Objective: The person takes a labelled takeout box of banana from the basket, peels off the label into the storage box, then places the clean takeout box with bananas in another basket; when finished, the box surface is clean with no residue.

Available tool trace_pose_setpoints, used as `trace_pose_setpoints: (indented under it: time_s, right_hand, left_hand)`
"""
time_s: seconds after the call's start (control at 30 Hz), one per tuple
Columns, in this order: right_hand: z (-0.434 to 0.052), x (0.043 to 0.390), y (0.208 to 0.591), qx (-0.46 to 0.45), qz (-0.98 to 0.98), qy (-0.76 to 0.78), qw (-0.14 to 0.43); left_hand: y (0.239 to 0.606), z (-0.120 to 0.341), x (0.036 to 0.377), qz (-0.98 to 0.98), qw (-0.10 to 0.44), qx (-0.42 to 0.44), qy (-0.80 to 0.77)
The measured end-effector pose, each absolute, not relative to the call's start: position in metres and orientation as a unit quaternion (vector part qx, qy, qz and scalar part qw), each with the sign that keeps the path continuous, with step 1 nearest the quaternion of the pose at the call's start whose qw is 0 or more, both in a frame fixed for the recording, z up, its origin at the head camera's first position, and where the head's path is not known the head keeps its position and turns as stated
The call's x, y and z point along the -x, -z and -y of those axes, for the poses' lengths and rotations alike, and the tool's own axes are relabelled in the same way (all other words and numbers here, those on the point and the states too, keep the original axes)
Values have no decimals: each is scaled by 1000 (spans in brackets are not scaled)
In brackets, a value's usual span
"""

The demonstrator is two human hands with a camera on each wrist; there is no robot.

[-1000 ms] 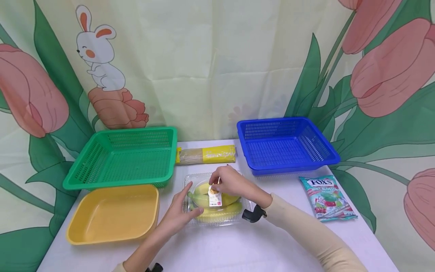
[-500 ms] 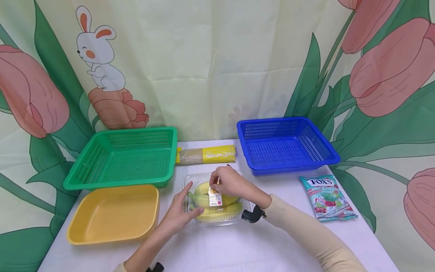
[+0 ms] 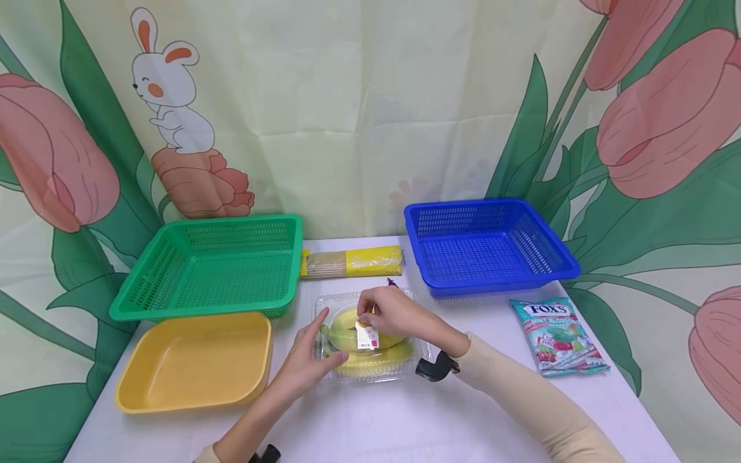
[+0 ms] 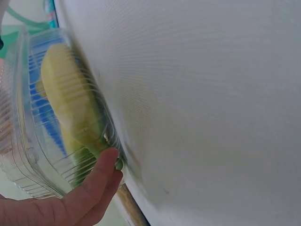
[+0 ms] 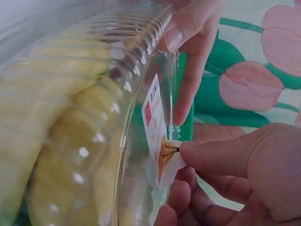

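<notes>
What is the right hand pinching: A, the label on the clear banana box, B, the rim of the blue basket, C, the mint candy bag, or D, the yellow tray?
A: the right hand pinches the label on the banana box, which the left hand steadies.

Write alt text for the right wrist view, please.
The right hand pinches the corner of a white label on a clear plastic box of bananas. Fingers of the left hand rest on the box's far edge.
</notes>
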State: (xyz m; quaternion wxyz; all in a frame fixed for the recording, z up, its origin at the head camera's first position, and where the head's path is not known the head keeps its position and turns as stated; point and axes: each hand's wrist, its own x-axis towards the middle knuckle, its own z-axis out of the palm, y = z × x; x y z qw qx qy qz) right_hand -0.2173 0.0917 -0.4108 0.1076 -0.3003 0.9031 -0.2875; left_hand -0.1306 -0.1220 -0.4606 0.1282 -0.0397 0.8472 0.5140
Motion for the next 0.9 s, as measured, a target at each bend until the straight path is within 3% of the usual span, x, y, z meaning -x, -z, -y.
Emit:
trace_pose_setpoints:
  time_s: [0.63,0.9]
  right_hand:
    - [-105,215,412,301,-863,366,173]
    - [-108,215,413,288,-882,342,150]
  left_hand:
    - [458,123,130,-850,125,38,-510]
    - [461,122,130,-848,123,34,-514]
